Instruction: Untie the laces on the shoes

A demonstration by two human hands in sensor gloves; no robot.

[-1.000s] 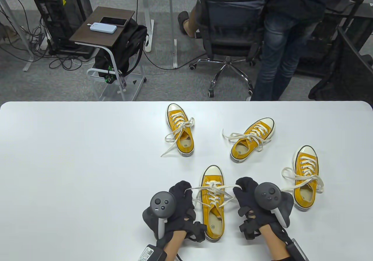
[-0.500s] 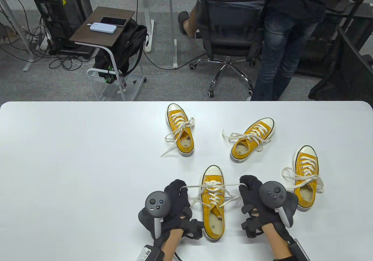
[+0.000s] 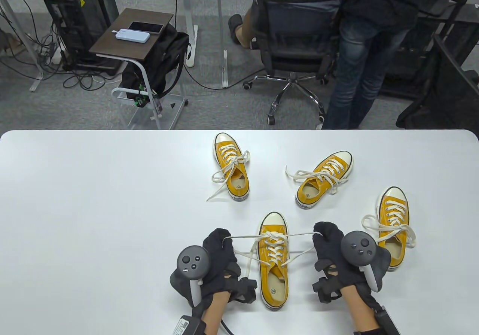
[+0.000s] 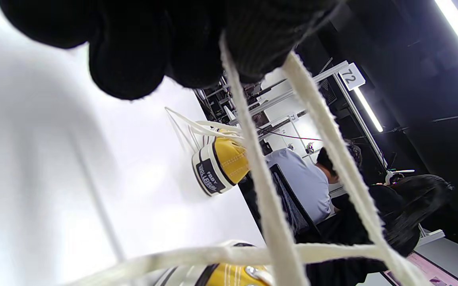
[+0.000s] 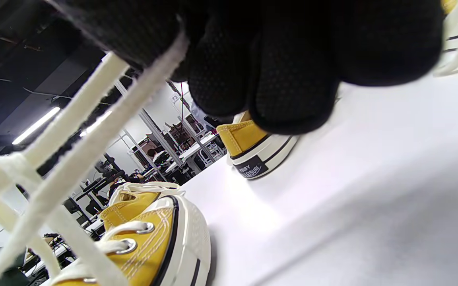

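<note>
A yellow sneaker (image 3: 274,271) with cream laces lies near the table's front edge, toe pointing away, between my hands. My left hand (image 3: 220,243) pinches one lace end (image 3: 243,236) on the shoe's left. My right hand (image 3: 322,235) pinches the other lace end (image 3: 299,234) on its right. The lace is stretched taut across the shoe's top eyelets. In the left wrist view my fingers (image 4: 133,51) grip two lace strands (image 4: 261,186). In the right wrist view my fingers (image 5: 276,67) hold lace strands (image 5: 82,131) above the sneaker's toe (image 5: 161,238).
Three more yellow sneakers lie farther back: one at centre (image 3: 232,166), one at centre right (image 3: 325,179) and one at right (image 3: 392,227) just beyond my right hand, each with loose laces. The white table (image 3: 93,219) is bare on the left.
Both hands have moved apart, left hand leftward and right hand rightward, pulling the lace ends outward. The bow loops have drawn out and the lace is now nearly straight.
</note>
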